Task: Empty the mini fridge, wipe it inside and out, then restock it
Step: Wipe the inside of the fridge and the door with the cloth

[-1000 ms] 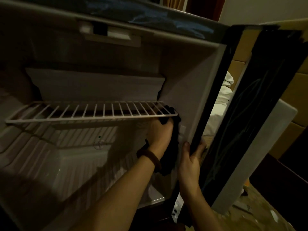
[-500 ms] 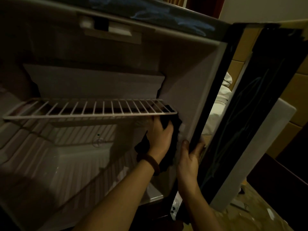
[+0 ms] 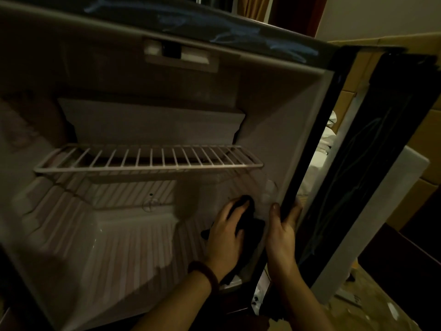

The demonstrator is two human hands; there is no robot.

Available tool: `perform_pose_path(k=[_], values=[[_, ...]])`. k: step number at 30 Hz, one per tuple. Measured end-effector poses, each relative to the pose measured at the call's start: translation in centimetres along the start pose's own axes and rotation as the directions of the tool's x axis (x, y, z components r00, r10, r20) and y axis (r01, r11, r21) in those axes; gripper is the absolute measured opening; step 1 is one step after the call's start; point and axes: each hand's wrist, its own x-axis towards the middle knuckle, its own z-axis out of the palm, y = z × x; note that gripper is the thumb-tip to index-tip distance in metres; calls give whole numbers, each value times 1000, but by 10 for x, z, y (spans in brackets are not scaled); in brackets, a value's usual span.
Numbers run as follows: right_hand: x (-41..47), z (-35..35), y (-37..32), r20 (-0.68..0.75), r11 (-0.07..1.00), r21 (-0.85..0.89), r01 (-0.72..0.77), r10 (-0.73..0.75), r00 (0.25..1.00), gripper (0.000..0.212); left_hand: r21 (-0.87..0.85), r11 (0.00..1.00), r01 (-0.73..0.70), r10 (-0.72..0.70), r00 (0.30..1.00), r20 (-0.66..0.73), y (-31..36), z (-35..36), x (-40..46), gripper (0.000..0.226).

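Mini fridge (image 3: 143,235): open before you, its lower compartment bare, lit dimly.
Wire shelf (image 3: 148,158): spans the fridge at mid-height; nothing lies on it.
Your left hand (image 3: 226,237): below the shelf, presses a dark cloth (image 3: 250,225) against the fridge's right inner wall, fingers curled over it.
Your right hand (image 3: 281,237): grips the fridge's right front edge, thumb inside, fingers wrapped outside.
Door (image 3: 372,163): swung open right of the fridge.
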Motion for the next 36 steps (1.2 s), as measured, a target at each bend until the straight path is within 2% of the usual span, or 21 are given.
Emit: perform_pose_path(k=[3, 5, 7, 12, 17, 25, 27, 30, 31, 32, 34, 36], values=[[0, 0, -1, 9, 1000, 9, -24, 24, 1000, 39, 5, 987, 163, -163, 985, 50, -17, 2, -5, 51], [1, -2, -1, 25, 999, 12, -51, 50, 998, 39, -33, 975, 219, -217, 975, 34, -18, 5, -1, 49], [1, -4, 1, 26, 999, 17, -46, 46, 999, 39, -125, 967, 222, -227, 973, -31, -7, 6, 7, 51], [1, -4, 3, 32, 999, 13, -37, 36, 999, 37, -273, 954, 121, -192, 948, -253, 41, -4, 40, 48], [1, -3, 5, 37, 1000, 0, -31, 31, 999, 44, -169, 981, 94, -137, 956, -259, 62, -15, 56, 41], [2, -4, 6, 49, 999, -19, -49, 50, 998, 57, 108, 976, 191, -176, 975, -135, 49, -34, 91, 42], [2, -2, 7, 56, 998, -23, -50, 51, 997, 56, 42, 971, 235, -226, 963, -147, 41, -33, 97, 33], [3, -3, 9, 69, 997, -28, -70, 72, 995, 62, -235, 938, 254, -313, 914, -257, 40, -28, 99, 32], [3, -3, 10, 72, 997, -32, -73, 76, 995, 65, -234, 937, 259, -319, 909, -268, 39, -27, 99, 30], [4, -3, 10, 73, 997, -34, -71, 73, 995, 65, -180, 944, 278, -317, 915, -249, 39, -28, 99, 27], [3, -1, 11, 66, 997, -40, -71, 73, 995, 60, 38, 960, 277, -269, 952, -145, 39, -36, 97, 26], [3, 1, 12, 34, 996, -62, -66, 68, 997, 59, 243, 959, 144, -140, 990, -34, 42, -47, 94, 38]])
